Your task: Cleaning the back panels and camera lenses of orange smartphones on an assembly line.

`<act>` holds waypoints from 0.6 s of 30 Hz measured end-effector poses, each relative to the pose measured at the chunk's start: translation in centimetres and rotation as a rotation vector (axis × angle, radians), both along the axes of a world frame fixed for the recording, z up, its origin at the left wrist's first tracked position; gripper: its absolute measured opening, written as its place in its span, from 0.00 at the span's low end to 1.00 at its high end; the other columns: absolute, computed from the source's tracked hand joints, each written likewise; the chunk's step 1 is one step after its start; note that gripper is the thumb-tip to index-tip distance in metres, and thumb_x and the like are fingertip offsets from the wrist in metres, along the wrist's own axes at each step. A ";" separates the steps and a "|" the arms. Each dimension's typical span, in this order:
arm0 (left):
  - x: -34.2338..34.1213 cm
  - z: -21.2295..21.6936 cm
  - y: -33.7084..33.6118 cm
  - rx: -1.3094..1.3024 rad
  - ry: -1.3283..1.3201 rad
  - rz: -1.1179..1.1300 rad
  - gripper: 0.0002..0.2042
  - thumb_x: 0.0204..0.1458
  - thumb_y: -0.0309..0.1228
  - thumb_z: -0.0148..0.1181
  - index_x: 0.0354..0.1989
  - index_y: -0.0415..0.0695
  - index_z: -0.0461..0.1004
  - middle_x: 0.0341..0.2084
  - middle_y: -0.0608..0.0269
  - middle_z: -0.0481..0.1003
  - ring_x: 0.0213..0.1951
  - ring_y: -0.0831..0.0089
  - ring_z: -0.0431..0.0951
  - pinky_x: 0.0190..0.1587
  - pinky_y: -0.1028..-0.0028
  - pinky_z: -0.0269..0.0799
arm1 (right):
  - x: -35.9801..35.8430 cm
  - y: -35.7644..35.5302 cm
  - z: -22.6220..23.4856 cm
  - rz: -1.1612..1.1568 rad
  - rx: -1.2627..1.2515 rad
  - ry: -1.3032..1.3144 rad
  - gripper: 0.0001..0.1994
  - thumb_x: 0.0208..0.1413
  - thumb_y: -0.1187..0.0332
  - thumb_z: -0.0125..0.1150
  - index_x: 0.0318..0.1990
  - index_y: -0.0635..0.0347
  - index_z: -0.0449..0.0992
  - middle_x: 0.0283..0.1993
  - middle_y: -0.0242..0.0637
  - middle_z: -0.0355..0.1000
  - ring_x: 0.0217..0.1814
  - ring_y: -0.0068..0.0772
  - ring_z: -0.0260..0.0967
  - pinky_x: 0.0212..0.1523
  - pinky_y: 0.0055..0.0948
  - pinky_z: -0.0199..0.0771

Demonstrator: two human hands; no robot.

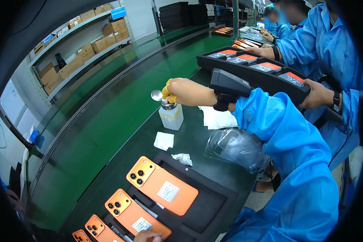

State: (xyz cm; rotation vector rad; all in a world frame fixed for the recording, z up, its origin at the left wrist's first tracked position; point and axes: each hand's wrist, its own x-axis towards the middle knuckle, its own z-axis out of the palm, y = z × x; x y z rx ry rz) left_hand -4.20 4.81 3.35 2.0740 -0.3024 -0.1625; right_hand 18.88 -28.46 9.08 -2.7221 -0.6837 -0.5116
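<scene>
Beyond the black tray [218, 194] stands the bottle [172, 118], its lid [156, 95] already open; work there seems unfinished. The right hand [184, 91] bends its fingers at the top; their grip, I cannot tell. In the tray lie labelled phones [185, 197]; the left hand [146, 236], half curled, touches one, grip also unclear.

Sleeve [288, 133]: bright blue, loose, creased
Wristband [222, 101]: black
Wrist device [230, 82]: dark, boxy
Finger covers [172, 99]: yellow, on right hand [189, 92]
</scene>
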 end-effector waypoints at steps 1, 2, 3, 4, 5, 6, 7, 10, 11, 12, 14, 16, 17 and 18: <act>0.0 0.1 -0.1 0.023 0.009 0.001 0.02 0.50 0.22 0.50 0.30 0.36 0.69 0.23 0.64 0.69 0.24 0.80 0.66 0.28 0.83 0.60 | -0.1 0.2 -0.1 -0.015 -0.042 -0.044 0.09 0.40 0.77 0.56 0.32 0.67 0.74 0.31 0.46 0.68 0.39 0.44 0.66 0.41 0.34 0.66; 0.0 0.2 -0.1 0.024 0.008 0.001 0.02 0.50 0.22 0.50 0.30 0.36 0.69 0.23 0.64 0.69 0.24 0.80 0.66 0.28 0.83 0.60 | -0.2 0.2 -0.2 -0.015 -0.041 -0.044 0.09 0.40 0.77 0.56 0.32 0.67 0.74 0.31 0.46 0.68 0.39 0.44 0.66 0.41 0.34 0.66; 0.1 0.3 -0.1 0.030 -0.012 -0.006 0.02 0.50 0.22 0.50 0.30 0.36 0.69 0.23 0.64 0.69 0.24 0.80 0.65 0.27 0.83 0.60 | -0.2 0.1 -0.4 -0.017 -0.108 -0.104 0.08 0.39 0.77 0.57 0.30 0.67 0.74 0.31 0.48 0.69 0.37 0.45 0.67 0.40 0.35 0.67; 0.0 0.4 -0.2 0.036 -0.032 -0.014 0.02 0.50 0.22 0.51 0.30 0.37 0.69 0.23 0.64 0.69 0.24 0.80 0.65 0.27 0.83 0.60 | -0.3 0.1 -0.7 -0.018 -0.175 -0.164 0.07 0.37 0.76 0.58 0.29 0.67 0.74 0.31 0.50 0.70 0.36 0.47 0.68 0.38 0.35 0.69; 0.0 0.5 -0.2 0.037 -0.033 -0.015 0.02 0.50 0.22 0.51 0.30 0.37 0.69 0.23 0.64 0.69 0.24 0.80 0.65 0.27 0.83 0.60 | -0.3 0.2 -0.8 -0.022 -0.145 -0.167 0.06 0.37 0.77 0.59 0.27 0.67 0.74 0.30 0.52 0.69 0.36 0.48 0.68 0.38 0.36 0.69; 0.0 0.6 -0.3 0.032 -0.042 -0.020 0.02 0.50 0.22 0.51 0.30 0.37 0.69 0.23 0.64 0.69 0.24 0.80 0.64 0.27 0.82 0.59 | -0.2 0.2 -0.6 -0.023 -0.145 -0.168 0.06 0.37 0.77 0.59 0.27 0.67 0.74 0.30 0.52 0.69 0.36 0.48 0.68 0.38 0.36 0.69; -0.1 0.7 -0.4 0.026 -0.050 -0.024 0.02 0.50 0.22 0.51 0.30 0.37 0.69 0.23 0.64 0.69 0.24 0.81 0.64 0.27 0.82 0.59 | -0.1 0.3 -0.4 -0.050 -0.098 -0.138 0.07 0.38 0.78 0.57 0.29 0.67 0.74 0.30 0.48 0.68 0.37 0.46 0.67 0.40 0.36 0.67; -0.3 0.2 -0.2 0.012 -0.097 -0.007 0.02 0.50 0.22 0.51 0.30 0.37 0.69 0.23 0.65 0.68 0.23 0.81 0.63 0.26 0.83 0.58 | -0.1 0.9 -0.2 -0.064 -0.034 -0.113 0.09 0.38 0.80 0.56 0.31 0.66 0.74 0.30 0.45 0.68 0.37 0.45 0.65 0.41 0.35 0.66; -0.3 0.3 -0.3 0.010 -0.099 -0.013 0.02 0.50 0.22 0.51 0.30 0.37 0.69 0.23 0.65 0.68 0.23 0.81 0.63 0.26 0.83 0.58 | -0.4 0.7 0.0 -0.073 -0.025 -0.122 0.09 0.38 0.80 0.56 0.31 0.66 0.74 0.30 0.44 0.68 0.37 0.45 0.65 0.41 0.35 0.65; -0.3 0.5 -0.3 0.029 -0.093 -0.021 0.02 0.50 0.22 0.51 0.30 0.37 0.70 0.23 0.65 0.68 0.23 0.81 0.62 0.26 0.83 0.58 | -0.6 0.6 -0.2 -0.078 -0.027 -0.123 0.09 0.38 0.80 0.56 0.31 0.66 0.74 0.30 0.44 0.68 0.37 0.45 0.65 0.41 0.35 0.65; -0.3 0.6 -0.4 0.049 -0.089 -0.029 0.02 0.50 0.22 0.51 0.30 0.37 0.70 0.23 0.65 0.68 0.23 0.81 0.62 0.26 0.83 0.58 | -0.7 0.5 -1.0 0.011 0.002 -0.173 0.08 0.38 0.79 0.56 0.31 0.65 0.74 0.29 0.44 0.67 0.38 0.43 0.64 0.41 0.35 0.65; -0.4 0.6 -0.5 0.046 -0.076 -0.019 0.02 0.50 0.22 0.51 0.30 0.37 0.69 0.23 0.65 0.68 0.22 0.81 0.61 0.26 0.83 0.58 | -0.8 0.5 -1.0 0.022 -0.012 -0.162 0.08 0.39 0.79 0.57 0.31 0.64 0.74 0.29 0.42 0.68 0.38 0.41 0.63 0.41 0.34 0.65; -0.4 0.6 -0.5 0.047 -0.077 -0.019 0.02 0.50 0.22 0.51 0.30 0.37 0.69 0.23 0.65 0.68 0.22 0.81 0.61 0.26 0.83 0.58 | -0.9 0.6 -1.1 0.043 -0.021 -0.199 0.08 0.38 0.79 0.57 0.31 0.64 0.74 0.29 0.41 0.68 0.38 0.40 0.63 0.41 0.33 0.65; -0.4 0.6 -0.5 0.049 -0.074 -0.015 0.02 0.50 0.22 0.51 0.29 0.37 0.69 0.23 0.65 0.68 0.22 0.81 0.61 0.25 0.83 0.57 | -1.0 0.6 -1.2 0.065 -0.029 -0.237 0.08 0.38 0.78 0.57 0.31 0.64 0.74 0.29 0.41 0.68 0.38 0.40 0.63 0.41 0.32 0.65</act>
